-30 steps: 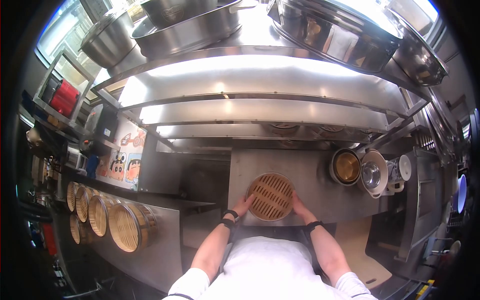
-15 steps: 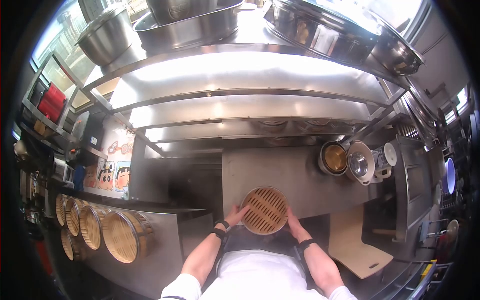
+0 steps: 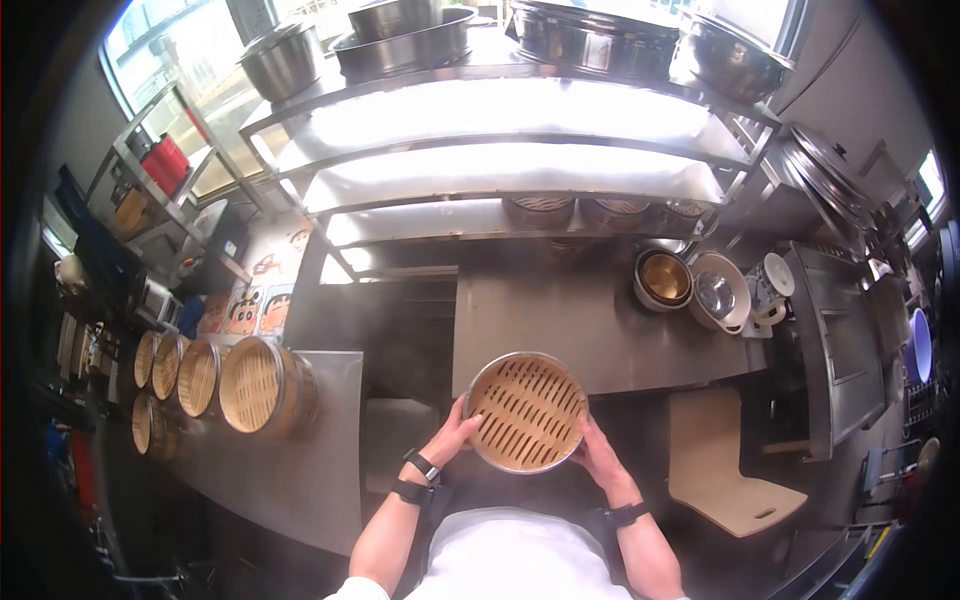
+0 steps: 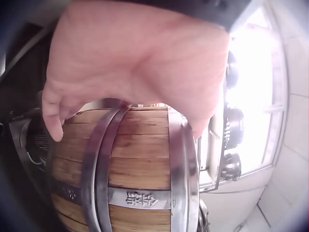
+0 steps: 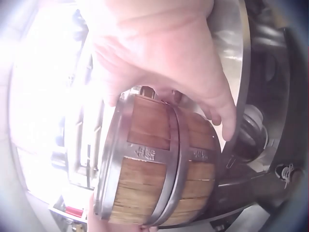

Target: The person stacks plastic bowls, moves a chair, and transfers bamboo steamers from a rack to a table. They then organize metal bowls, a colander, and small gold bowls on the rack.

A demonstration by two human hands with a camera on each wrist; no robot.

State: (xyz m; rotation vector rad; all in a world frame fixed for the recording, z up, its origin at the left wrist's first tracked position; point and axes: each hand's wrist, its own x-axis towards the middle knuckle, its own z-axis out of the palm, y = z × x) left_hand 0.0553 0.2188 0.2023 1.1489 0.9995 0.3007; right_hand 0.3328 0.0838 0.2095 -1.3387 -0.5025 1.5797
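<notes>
A round steamer with a slatted bamboo base (image 3: 528, 412) is held up in front of the body, its slats facing the head camera. My left hand (image 3: 452, 442) grips its left side and my right hand (image 3: 602, 458) its right side. Wooden walls (image 4: 140, 150) with metal bands show in the left wrist view, under the spread left hand (image 4: 140, 58). In the right wrist view the right hand (image 5: 164, 53) spans the banded wall (image 5: 140, 188), and a seam between two bands suggests two stacked tiers.
Several bamboo steamers (image 3: 252, 385) lie on their sides on the left counter (image 3: 335, 455). Metal bowls (image 3: 664, 279) and a white colander (image 3: 720, 292) stand at the right of the middle counter (image 3: 560, 320). A bent wooden board (image 3: 710, 440) is at right; shelving (image 3: 520, 150) rises behind.
Both hands have brought the steamer off the counter's front edge and closer to the head camera, where it looks larger. The head view has shifted, so the shelves and counters appear higher.
</notes>
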